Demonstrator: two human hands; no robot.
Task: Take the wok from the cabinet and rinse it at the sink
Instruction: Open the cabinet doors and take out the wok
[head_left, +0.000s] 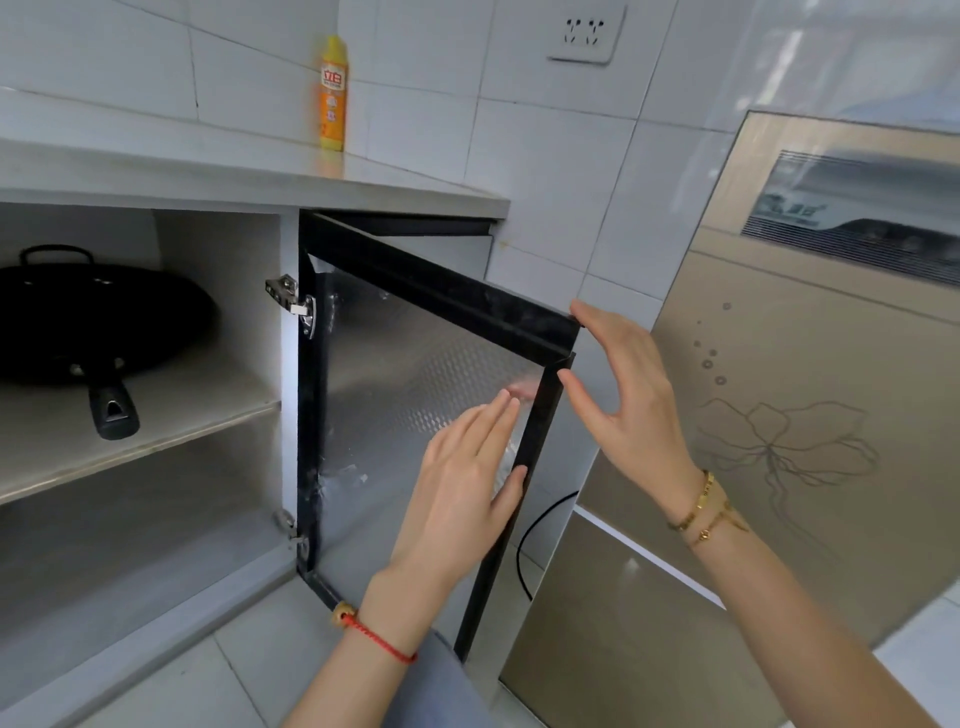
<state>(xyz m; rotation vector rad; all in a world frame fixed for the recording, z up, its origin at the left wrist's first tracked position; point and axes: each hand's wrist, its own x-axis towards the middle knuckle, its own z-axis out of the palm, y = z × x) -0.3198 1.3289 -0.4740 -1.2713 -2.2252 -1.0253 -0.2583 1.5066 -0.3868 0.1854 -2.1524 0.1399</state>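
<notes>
A black wok (93, 322) lies on the upper shelf (156, 441) of the open cabinet at the left, its black handle (111, 410) pointing toward me. The cabinet door (415, 374), black-framed with a patterned silver panel, stands swung open to the right. My left hand (467, 478) rests flat on the door's inner panel beside its free edge, fingers straight. My right hand (623, 400) hovers at the door's upper outer corner, fingers spread, fingertips touching the frame. Neither hand holds anything. No sink is in view.
A yellow-orange detergent bottle (332, 93) stands on the grey countertop (260, 182) against the tiled wall. A gold-coloured appliance (779, 415) stands right of the door, with a black cable (524, 545) beside it. A wall socket (584, 34) sits above. The lower cabinet shelf (130, 561) holds nothing visible.
</notes>
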